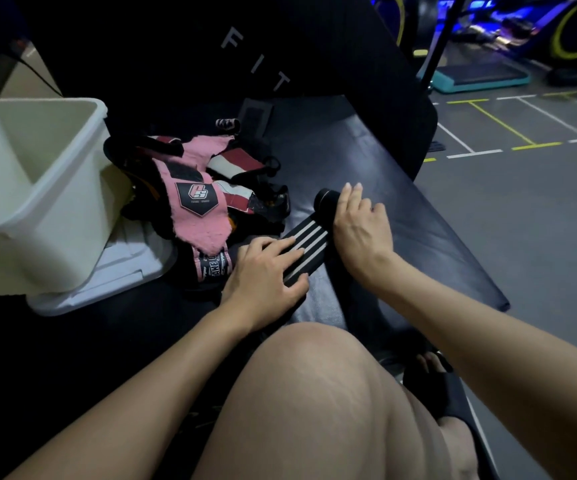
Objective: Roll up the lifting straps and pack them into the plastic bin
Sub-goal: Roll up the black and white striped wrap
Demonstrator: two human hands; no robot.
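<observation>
Dim gym floor with white and yellow line markings lies on the right, with a teal-edged step platform and equipment lit blue in the far background. A black padded counter runs diagonally through the centre of the view; its raised back pad carries pale lettering.

A black strap with white stripes lies on the counter, partly flat and partly wound. Its wound end forms a black roll at the far end of the flat length. The right hand rests on top of the roll, fingers extended and laid across it, not curled round it. The left hand lies flat on the near end of the strap, fingers straight and spread, pressing the striped length against the counter.

A pile of unrolled straps and wraps, pink, black, white and dark red, sits just beside the left hand, between it and the bin. One pink piece shows a shield-shaped badge.

The white plastic bin stands at the left edge of the counter, tilted, touching the pile. Its visible interior shows no straps. It rests on a flat white lid.

A bare knee fills the lower centre, and a foot in a black sandal shows at the lower right.
</observation>
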